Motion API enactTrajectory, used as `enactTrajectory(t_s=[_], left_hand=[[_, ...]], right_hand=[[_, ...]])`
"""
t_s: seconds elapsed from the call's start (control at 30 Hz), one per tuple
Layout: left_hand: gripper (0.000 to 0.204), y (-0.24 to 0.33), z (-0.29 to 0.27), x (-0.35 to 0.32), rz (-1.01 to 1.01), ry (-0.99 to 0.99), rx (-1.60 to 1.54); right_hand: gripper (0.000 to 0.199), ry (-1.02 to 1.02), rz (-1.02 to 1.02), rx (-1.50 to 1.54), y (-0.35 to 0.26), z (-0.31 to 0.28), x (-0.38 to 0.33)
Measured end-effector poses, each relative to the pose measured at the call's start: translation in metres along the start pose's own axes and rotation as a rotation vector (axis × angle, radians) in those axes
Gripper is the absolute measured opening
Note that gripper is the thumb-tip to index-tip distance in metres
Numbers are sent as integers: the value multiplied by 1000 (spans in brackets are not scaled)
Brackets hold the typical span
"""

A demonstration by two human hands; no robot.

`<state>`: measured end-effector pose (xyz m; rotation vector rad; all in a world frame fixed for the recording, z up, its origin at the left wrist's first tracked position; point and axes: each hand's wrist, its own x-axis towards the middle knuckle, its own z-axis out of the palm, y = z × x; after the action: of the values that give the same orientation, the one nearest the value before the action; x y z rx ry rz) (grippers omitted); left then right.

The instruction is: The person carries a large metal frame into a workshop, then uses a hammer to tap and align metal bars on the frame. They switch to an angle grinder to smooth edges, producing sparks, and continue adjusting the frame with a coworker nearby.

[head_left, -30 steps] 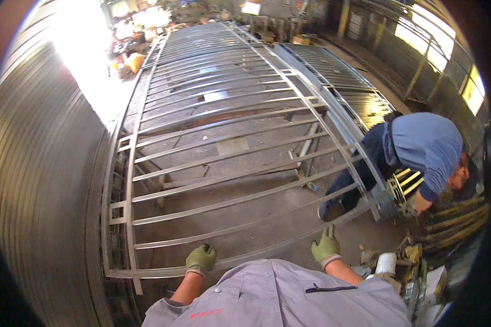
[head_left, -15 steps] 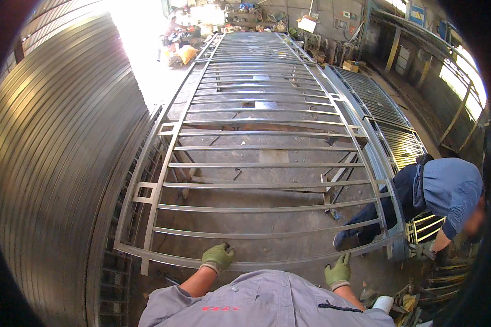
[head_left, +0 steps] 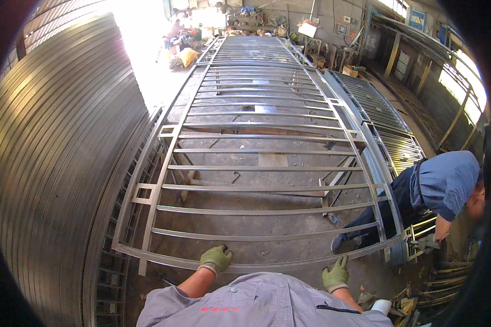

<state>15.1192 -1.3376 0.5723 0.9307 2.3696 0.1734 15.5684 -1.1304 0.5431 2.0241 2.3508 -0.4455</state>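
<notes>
A long metal railing panel (head_left: 267, 267) with many crossbars stretches away in front of me, its near end bar just ahead of my body. My left hand (head_left: 217, 259), in a green glove, is curled over that end bar left of the middle. Farther right, my right hand (head_left: 335, 274), gloved alike, rests against the near side of the same bar. Its fingers are spread apart, not wrapped round the metal. Beyond the panel's near right corner a co-worker (head_left: 447, 182) in blue bends low, one gloved hand (head_left: 430, 243) down beside another stacked panel (head_left: 395, 143).
Tall stacked corrugated metal (head_left: 54, 163) lines the left side. Trestle supports (head_left: 333, 185) stand under the panel. Metal strips (head_left: 447, 283) lie at lower right, near a white roll (head_left: 382, 306). Another person (head_left: 174, 32) is by the bright doorway.
The co-worker has shifted slightly, and their gloved hand sits a little higher. My view has tilted a little upward. My hands stay at the end bar.
</notes>
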Motion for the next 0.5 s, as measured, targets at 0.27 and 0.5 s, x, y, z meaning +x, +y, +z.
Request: enactTrajectory(t_s=[0.27, 0.5], left_hand=[[65, 0, -1, -5, 9, -9, 3], [61, -3, -3, -2, 1, 11, 3]], right_hand=[[98, 8, -3, 41, 4, 3, -13], [96, -43, 7, 28, -6, -3, -8]])
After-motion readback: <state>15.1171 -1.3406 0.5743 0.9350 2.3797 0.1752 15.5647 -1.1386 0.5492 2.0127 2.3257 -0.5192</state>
